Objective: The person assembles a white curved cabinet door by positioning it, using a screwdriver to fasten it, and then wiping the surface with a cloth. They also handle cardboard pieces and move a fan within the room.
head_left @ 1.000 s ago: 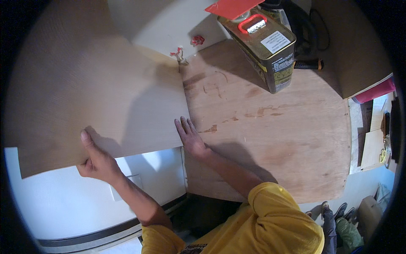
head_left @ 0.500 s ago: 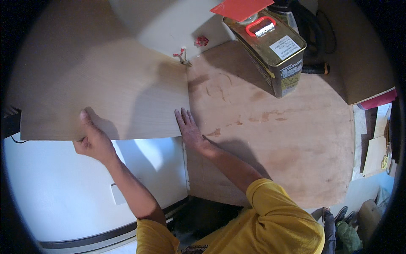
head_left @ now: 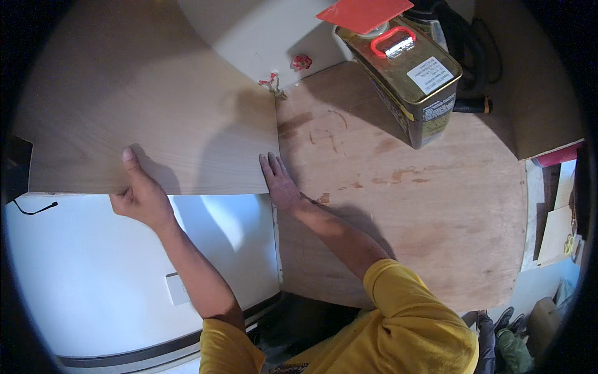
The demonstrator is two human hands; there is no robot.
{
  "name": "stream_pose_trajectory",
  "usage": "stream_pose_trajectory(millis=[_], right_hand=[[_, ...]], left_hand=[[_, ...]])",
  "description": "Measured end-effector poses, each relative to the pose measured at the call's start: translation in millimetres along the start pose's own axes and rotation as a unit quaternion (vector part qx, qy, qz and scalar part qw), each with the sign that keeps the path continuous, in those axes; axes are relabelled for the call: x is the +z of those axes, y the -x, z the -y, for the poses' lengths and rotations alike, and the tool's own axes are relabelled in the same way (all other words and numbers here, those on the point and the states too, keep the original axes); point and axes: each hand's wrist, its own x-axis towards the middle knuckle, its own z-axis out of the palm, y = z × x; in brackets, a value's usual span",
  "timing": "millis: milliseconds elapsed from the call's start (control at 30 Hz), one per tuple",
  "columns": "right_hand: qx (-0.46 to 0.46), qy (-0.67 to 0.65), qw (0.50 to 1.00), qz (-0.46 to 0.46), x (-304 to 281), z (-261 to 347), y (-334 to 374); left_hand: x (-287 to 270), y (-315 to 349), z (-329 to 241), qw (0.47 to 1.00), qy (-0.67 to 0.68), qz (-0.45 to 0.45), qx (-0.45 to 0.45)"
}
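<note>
A large wood-grain sheet (head_left: 124,81) fills the upper left, its straight near edge running across in front of me. My left hand (head_left: 142,198) is closed on that edge, thumb on the upper face and the fingers curled beneath, partly hidden. Near the sheet's right corner, my right hand (head_left: 282,187) is open, its fingers stretched out and resting along the side edge. That side edge lies against a worn, reddish-brown wooden board (head_left: 398,218) marked with darker patches.
A rectangular metal can (head_left: 411,81) with a red handle stands on the board, a flat red piece (head_left: 364,14) on top. Red valve knobs (head_left: 301,62) are on the white wall behind. A black object (head_left: 15,168) sits by the sheet's left corner, and a switch plate (head_left: 177,288) is below.
The sheet's near edge has shifted a little away from me, my left hand moving with it. My right hand stays at the side edge. The view has shifted slightly.
</note>
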Motion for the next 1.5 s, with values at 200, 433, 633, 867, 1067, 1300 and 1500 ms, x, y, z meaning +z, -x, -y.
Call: stream_pose_trajectory(millis=[200,433,633,867,1067,1300,1500], right_hand=[[0.004,0.024,1.0,0.011,9.6,-3.3,-3.5],[-0.029,0.02,0.999,-0.01,3.5,9.6,-0.4],[-0.006,0.079,0.996,0.04,8.6,5.4,-6.6],[-0.028,0.013,0.999,0.019,12.0,1.4,-11.5],[0.053,0.022,0.994,0.091,8.6,-3.1,-15.8],[0.047,-0.103,0.98,0.163,-32.2,17.7,-11.1],[0.084,-0.094,0.968,0.215,-57.9,16.0,-15.2]], left_hand=[[-0.1,-0.6,2.5,1.0,0.01,0.005,-0.023],[-4.7,-1.5,15.2,1.0,0.011,-0.011,-0.018],[-6.6,-1.0,18.0,0.999,0.023,0.008,-0.025],[-7.4,-3.3,27.0,0.999,0.031,-0.001,-0.03],[0.4,-5.0,26.0,0.999,0.029,-0.017,-0.023],[-12.5,-7.9,35.2,0.999,0.031,-0.018,-0.029],[-7.5,-6.4,38.0,0.998,0.061,-0.013,-0.027]])
